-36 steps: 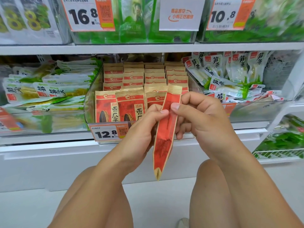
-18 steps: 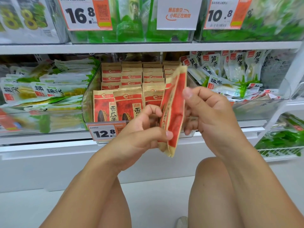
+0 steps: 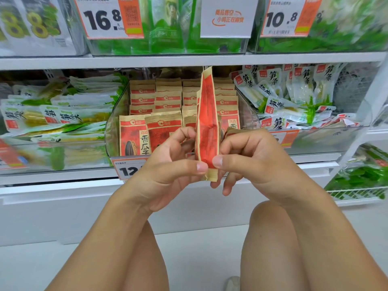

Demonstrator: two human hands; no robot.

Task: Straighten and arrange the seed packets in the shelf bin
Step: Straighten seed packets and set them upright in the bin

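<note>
A red and tan seed packet [image 3: 206, 120] stands upright and edge-on in front of the clear shelf bin [image 3: 110, 131]. My left hand [image 3: 168, 171] and my right hand [image 3: 249, 162] pinch its lower end from both sides, thumbs near the bottom seam. Behind it, several rows of matching seed packets [image 3: 147, 135] stand in the bin, front faces toward me. My hands hide the lower front middle of the bin.
Green and white snack bags fill the left bin [image 3: 54, 122] and right bin [image 3: 304, 97]. Price tags [image 3: 107, 17] hang on the shelf above. A tag reading 12 [image 3: 128, 170] sits on the bin's front edge. My bare knees are below, over a white floor.
The packet has turned from hanging below my hands to standing upright above them. Both hands shifted their hold to its lower end.
</note>
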